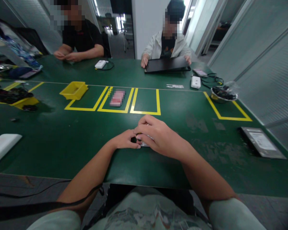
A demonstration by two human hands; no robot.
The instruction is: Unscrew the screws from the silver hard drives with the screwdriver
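Both my hands meet low over the green table (62,140), near its front edge. My right hand (158,135) curls over a small silvery object (145,143), its fingers bent and closed around it. My left hand (126,140) presses in from the left, fingers pinched on a small dark part (133,139) at the object's end. Most of the object is hidden under my fingers, so I cannot name it.
Yellow tape boxes (145,111) mark the table's middle; one holds a pinkish item (117,97). A yellow bin (74,90) sits left, a white device (2,145) near left, a framed tablet (262,142) right, a bowl (223,94) far right. Two people sit opposite.
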